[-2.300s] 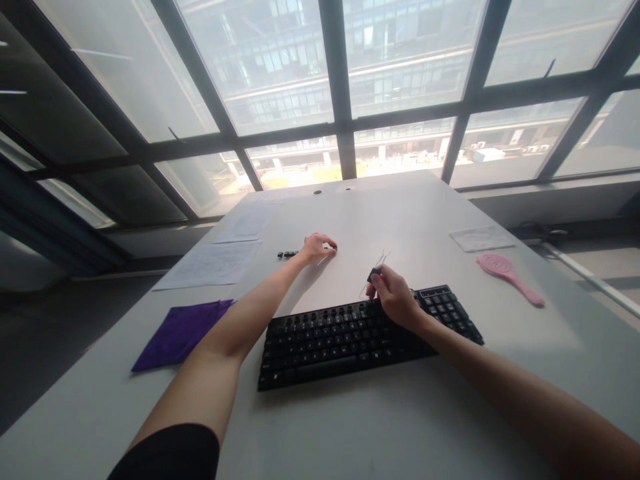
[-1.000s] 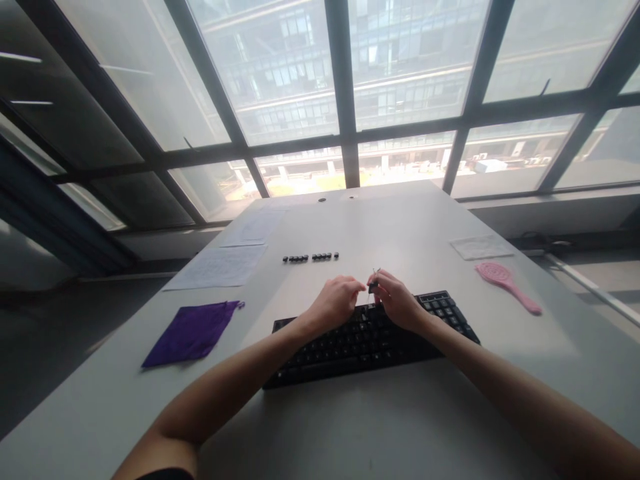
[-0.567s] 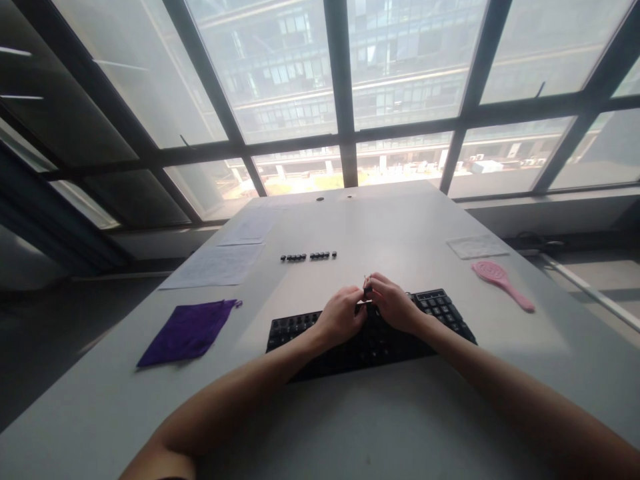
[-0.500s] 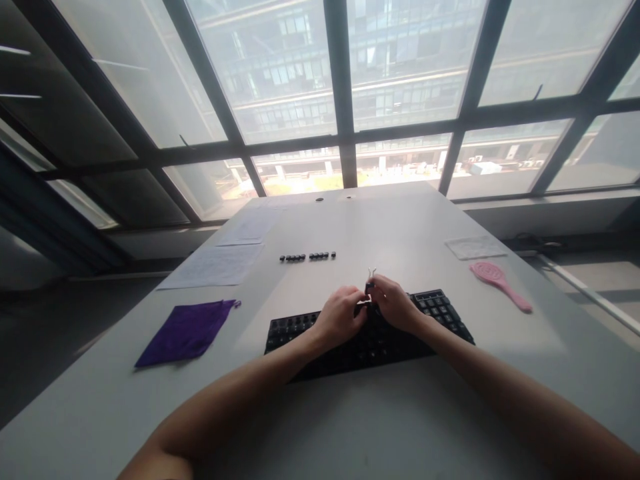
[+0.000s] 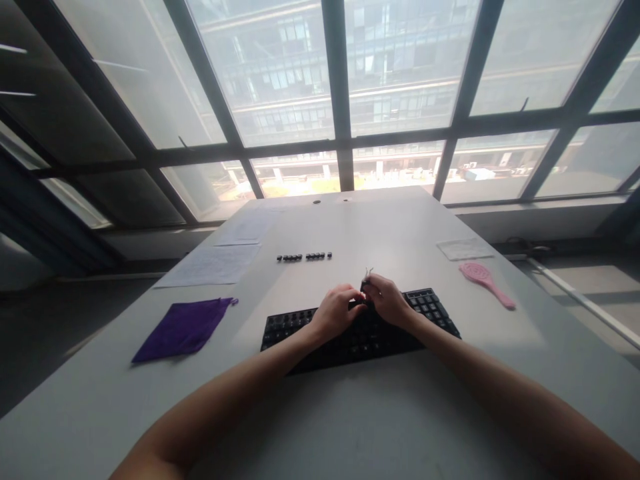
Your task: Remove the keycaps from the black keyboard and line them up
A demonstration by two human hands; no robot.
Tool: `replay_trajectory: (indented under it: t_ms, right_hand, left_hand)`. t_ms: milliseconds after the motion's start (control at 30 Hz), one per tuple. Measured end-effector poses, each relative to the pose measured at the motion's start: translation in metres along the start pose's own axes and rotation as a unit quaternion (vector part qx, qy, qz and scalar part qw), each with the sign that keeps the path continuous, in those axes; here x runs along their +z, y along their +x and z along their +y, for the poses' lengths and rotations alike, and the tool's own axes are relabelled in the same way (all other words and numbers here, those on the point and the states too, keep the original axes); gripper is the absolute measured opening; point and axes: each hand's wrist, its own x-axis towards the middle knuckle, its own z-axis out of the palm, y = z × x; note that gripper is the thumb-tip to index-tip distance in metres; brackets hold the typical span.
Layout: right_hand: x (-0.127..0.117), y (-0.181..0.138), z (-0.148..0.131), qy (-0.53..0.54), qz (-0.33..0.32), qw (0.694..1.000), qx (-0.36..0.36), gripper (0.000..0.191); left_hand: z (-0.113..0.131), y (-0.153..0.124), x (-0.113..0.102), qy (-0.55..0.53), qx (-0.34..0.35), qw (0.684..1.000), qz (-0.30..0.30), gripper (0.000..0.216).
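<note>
A black keyboard (image 5: 320,357) lies on the white table in front of me, with both wrists above it. My right hand (image 5: 387,299) is closed in a pinch round a small keycap puller (image 5: 369,272), whose pale wire prongs stick up past the fingertips. Part of its dark body shows below the prongs. Close against it, my left hand (image 5: 337,310) has thumb and fingers bent together, near the right fingertips. What the left fingers hold, if anything, is too small to make out. Beyond the keyboard sits a row of loose black keycaps (image 5: 293,257), in small groups.
To the left lies a purple drawstring pouch (image 5: 180,330), with white paper sheets (image 5: 210,265) behind it. A pink hairbrush (image 5: 483,275) and a clear flat packet (image 5: 464,249) rest on the right. Large windows stand behind the white table (image 5: 380,413).
The view has shifted slightly. My right hand has tilted a little, and the puller's prongs now lean more. Both hands stay close together over the keyboard; the keycap row is unchanged.
</note>
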Motion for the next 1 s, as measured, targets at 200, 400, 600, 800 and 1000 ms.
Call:
replay_trajectory:
  t_ms: [200, 400, 600, 800, 1000]
  right_hand:
    - [0.002, -0.004, -0.002, 0.002, -0.021, 0.998, -0.058, 0.02]
    - [0.002, -0.006, -0.002, 0.008, -0.038, 0.997, -0.061, 0.021]
    - [0.002, -0.005, -0.003, 0.009, -0.029, 0.998, -0.064, 0.021]
    - [0.004, -0.001, -0.006, 0.004, 0.048, 0.997, -0.066, 0.02]
    - [0.005, 0.0, -0.003, -0.017, 0.071, 0.997, 0.01, 0.016]
  left_hand:
    - [0.001, 0.002, -0.002, 0.008, 0.0, 1.0, 0.0, 0.008]
    - [-0.003, 0.003, 0.005, 0.079, 0.027, 0.996, 0.009, 0.012]
    - [0.0, 0.001, 0.006, 0.105, 0.046, 0.993, 0.024, 0.018]
    - [0.006, 0.001, -0.002, 0.037, 0.047, 0.996, 0.073, 0.012]
    - [0.006, -0.001, -0.002, 0.002, 0.052, 0.992, 0.118, 0.02]
